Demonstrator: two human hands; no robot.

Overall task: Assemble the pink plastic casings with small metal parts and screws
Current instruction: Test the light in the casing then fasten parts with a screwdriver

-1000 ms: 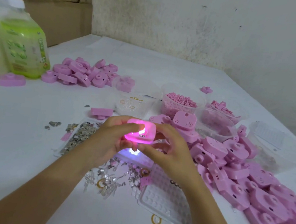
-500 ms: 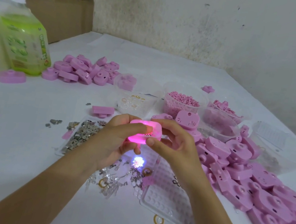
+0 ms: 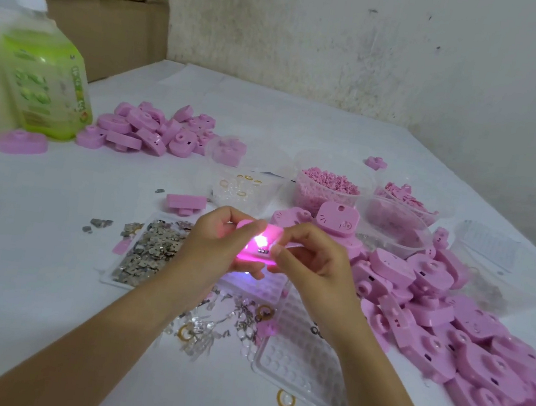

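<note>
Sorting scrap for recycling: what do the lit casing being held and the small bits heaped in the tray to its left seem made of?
The casing looks like pink plastic, matte and translucent, since light glows through its wall. The bits are probably thin metal: silvery-grey with glints.

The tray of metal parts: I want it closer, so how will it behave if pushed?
The tray of metal parts looks thin and shallow, so it probably slides easily. Its loose pieces are heaped, so a jerk may spill some. Probably heavy for its size, being full of metal.

The green bottle (image 3: 45, 81) carries a label too blurred to read.
</note>
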